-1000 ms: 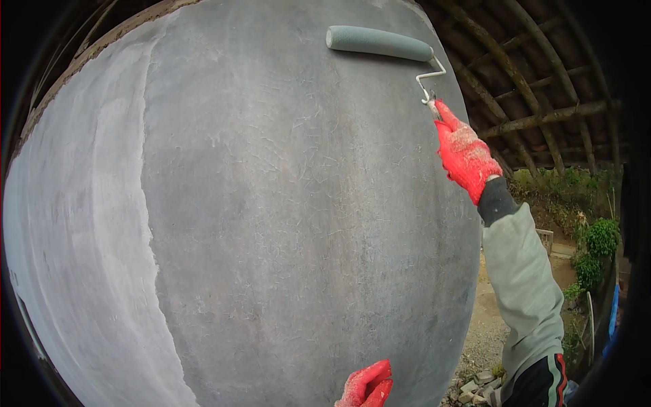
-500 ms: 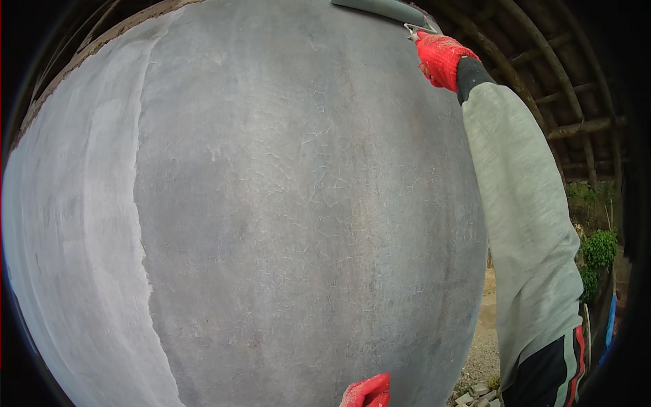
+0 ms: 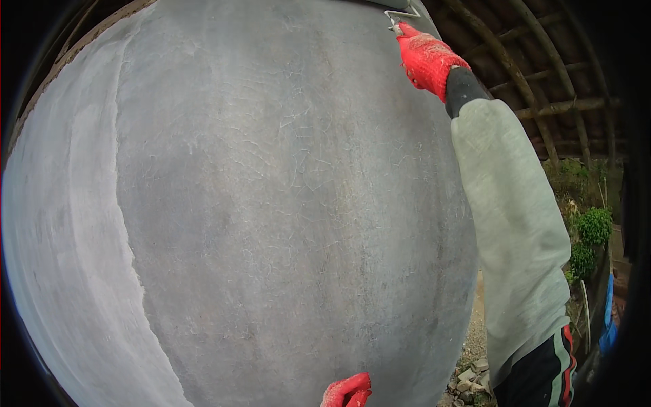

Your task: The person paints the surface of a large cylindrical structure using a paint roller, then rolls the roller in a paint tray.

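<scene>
My right hand (image 3: 428, 60), in a red knitted glove dusted with pale residue, reaches up and grips a paint roller (image 3: 401, 13) by its handle. The wire frame shows beyond the fingers, and the grey roller sleeve is mostly cut off by the upper edge. That sleeve lies against or very close to the big grey plastered wall (image 3: 291, 203), which is streaked and finely cracked. Low in the picture, my left hand (image 3: 347, 391), also red-gloved, has its fingers curled in front of the wall. Whatever it may hold is hidden below the edge.
A lighter grey coat (image 3: 88, 203) with a ragged border covers the wall's left side. Overhead at right runs a roof of wooden poles (image 3: 568, 107). Beyond the wall's right edge are broken stones (image 3: 471, 381), green plants (image 3: 595, 227) and a blue sheet (image 3: 609, 319).
The roller has moved up, leaving more of its sleeve out of view, while its wire frame shows more. My view has shifted slightly, moving the wall and both hands left.
</scene>
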